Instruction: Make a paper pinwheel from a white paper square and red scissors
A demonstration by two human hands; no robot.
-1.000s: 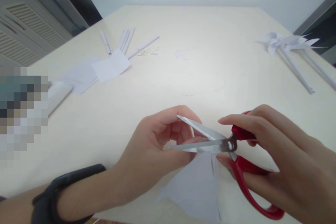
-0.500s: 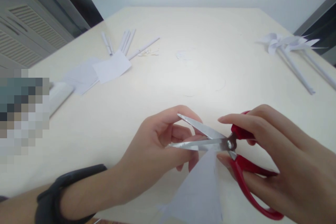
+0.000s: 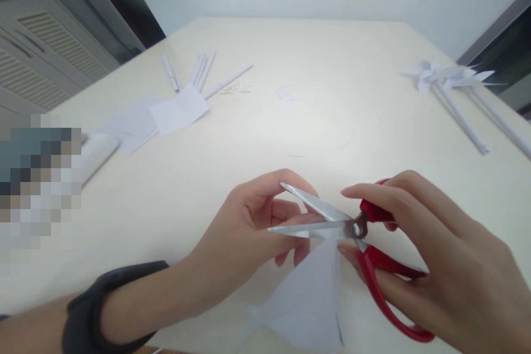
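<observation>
Red-handled scissors [image 3: 365, 243] sit in the right hand [image 3: 431, 254], whose grip is clenched through the handles, with the steel blades parted over the near edge of the table [image 3: 290, 50]. The left hand [image 3: 244, 232] pinches a white paper sheet [image 3: 309, 301] at its top corner, just beneath the blades. Cut paper squares [image 3: 160, 116] and rolled paper sticks [image 3: 199, 69] lie far left, paper pinwheels [image 3: 450, 80] far right.
</observation>
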